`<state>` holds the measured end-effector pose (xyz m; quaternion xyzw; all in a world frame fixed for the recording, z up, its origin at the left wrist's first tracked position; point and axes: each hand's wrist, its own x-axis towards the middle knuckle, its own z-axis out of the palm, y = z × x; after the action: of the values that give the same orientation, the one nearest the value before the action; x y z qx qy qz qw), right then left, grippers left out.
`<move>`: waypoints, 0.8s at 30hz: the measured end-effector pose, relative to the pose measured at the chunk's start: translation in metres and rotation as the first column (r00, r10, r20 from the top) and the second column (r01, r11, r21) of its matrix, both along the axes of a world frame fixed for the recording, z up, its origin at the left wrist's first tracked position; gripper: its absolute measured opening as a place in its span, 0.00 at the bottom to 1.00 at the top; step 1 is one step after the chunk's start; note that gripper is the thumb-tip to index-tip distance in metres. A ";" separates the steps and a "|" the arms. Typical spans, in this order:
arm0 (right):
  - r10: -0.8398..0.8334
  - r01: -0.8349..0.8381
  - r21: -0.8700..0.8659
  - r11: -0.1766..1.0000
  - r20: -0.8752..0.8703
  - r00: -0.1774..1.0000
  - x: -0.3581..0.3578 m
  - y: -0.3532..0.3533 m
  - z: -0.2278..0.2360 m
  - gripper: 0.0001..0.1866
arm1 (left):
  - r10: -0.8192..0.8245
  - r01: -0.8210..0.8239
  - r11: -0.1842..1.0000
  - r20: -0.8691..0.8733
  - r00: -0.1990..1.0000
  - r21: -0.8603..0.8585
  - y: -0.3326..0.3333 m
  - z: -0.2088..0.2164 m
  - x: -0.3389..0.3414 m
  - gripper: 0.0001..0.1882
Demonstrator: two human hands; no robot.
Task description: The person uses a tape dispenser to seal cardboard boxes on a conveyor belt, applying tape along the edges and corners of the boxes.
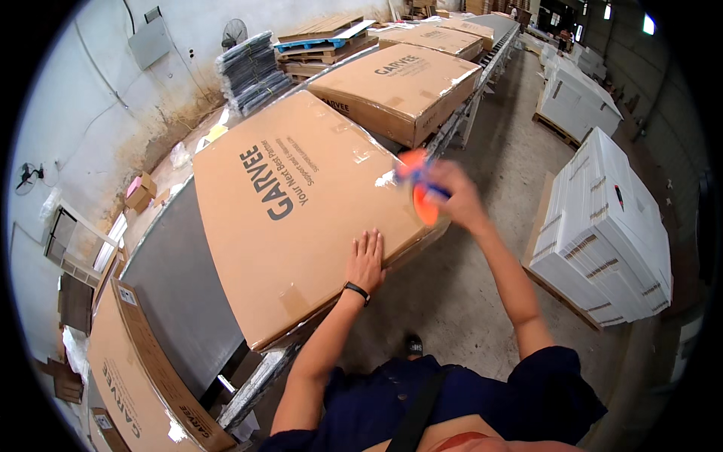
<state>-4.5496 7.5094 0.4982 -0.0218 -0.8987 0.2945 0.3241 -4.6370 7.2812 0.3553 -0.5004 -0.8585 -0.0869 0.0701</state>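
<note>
A large brown cardboard box (301, 203) lies flat on the conveyor in front of me, with dark print and patches of clear tape on its top. Near the box's front edge, my left hand (367, 260) rests flat on the cardboard, fingers stretched out. My right hand (457, 194) is wrapped round a blue and orange tape dispenser (419, 181) at the box's right end. Motion blurs both the dispenser and that hand, so whether the tape touches the cardboard cannot be told.
More boxes (403, 79) line the conveyor (177, 264) beyond, and another box (143, 377) stands at the lower left. White stacked packages (602, 233) sit on pallets to the right, across a concrete floor. Pallets (324, 41) and grey bundles (248, 71) stand along the wall.
</note>
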 end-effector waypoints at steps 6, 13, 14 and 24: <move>0.051 -0.048 -0.021 0.999 0.596 0.801 -0.027 0.004 -0.019 0.22 | 0.020 -0.020 1.000 -0.014 1.000 -0.005 -0.001 -0.004 0.002 0.46; -0.117 0.097 0.065 0.993 0.476 0.872 0.032 -0.018 -0.070 0.28 | 0.057 -0.062 0.995 -0.057 0.997 -0.082 -0.010 0.001 0.001 0.46; -0.123 0.164 -0.056 0.985 0.442 0.889 0.050 -0.027 -0.073 0.27 | 0.076 -0.081 0.994 -0.068 0.995 -0.072 -0.007 0.003 0.002 0.46; -0.136 0.078 0.128 0.989 0.547 0.826 0.085 -0.018 -0.169 0.24 | -0.045 0.046 0.999 -0.053 0.998 0.018 0.007 -0.005 0.006 0.44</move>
<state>-4.4648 7.4915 0.3292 -0.1404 -0.9650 0.2114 0.0667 -4.6314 7.2885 0.3499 -0.5214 -0.8439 -0.0834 0.0955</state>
